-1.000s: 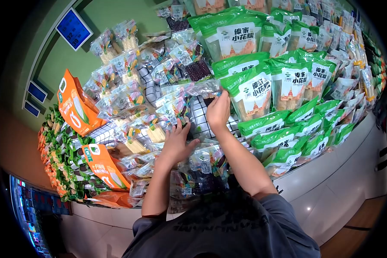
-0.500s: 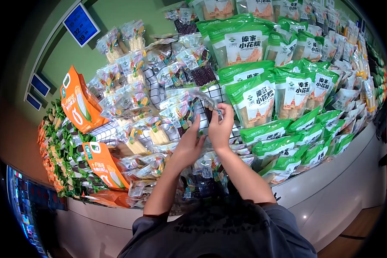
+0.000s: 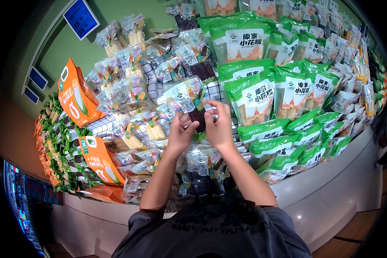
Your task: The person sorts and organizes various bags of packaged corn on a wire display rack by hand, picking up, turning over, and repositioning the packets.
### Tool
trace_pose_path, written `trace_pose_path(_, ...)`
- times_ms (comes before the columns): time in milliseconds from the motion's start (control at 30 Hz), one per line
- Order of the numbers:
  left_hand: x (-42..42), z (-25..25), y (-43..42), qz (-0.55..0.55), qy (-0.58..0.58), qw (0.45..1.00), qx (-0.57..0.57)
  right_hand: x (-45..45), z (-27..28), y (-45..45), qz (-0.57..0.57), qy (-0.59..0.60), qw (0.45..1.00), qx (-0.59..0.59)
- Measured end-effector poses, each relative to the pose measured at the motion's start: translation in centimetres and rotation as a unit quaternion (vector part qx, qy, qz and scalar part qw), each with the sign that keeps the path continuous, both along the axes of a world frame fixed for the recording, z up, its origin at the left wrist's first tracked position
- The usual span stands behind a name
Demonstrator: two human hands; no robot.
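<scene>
Head camera shows the left hand point(image 3: 180, 136) and the right hand point(image 3: 219, 130) both holding one clear bag of dark corn point(image 3: 187, 102), with fingers closed on its lower sides. Its top leans a bit left, between pale corn bags point(image 3: 158, 131) and green bags point(image 3: 257, 98).

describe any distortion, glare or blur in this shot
Head view: strong wide-angle bend, with the counter curving and the corners black; head view: whitish glare on the held pack's clear plastic; head view: left hand and right hand fairly crisp, no obvious motion blur, while the shirt sits dark.
</scene>
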State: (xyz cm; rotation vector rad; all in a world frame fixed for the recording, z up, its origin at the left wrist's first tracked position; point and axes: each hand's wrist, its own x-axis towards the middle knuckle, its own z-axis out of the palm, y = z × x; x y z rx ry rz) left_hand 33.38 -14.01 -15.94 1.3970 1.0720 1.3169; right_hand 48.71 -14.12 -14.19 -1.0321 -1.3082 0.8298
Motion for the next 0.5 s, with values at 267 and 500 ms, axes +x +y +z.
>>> trace_pose_path(267, 1.0, -2.4, 2.8, -0.016, -0.032, 0.998, -0.06, 1.0, -2.2, 3.5, -0.073, -0.11, 0.99, 0.044)
trace_pose_path(500, 3.3, -4.9, 7.5, 0.053, 0.007, 0.998, -0.045, -0.8, -5.8, 7.2, -0.161, -0.066, 0.985, -0.012)
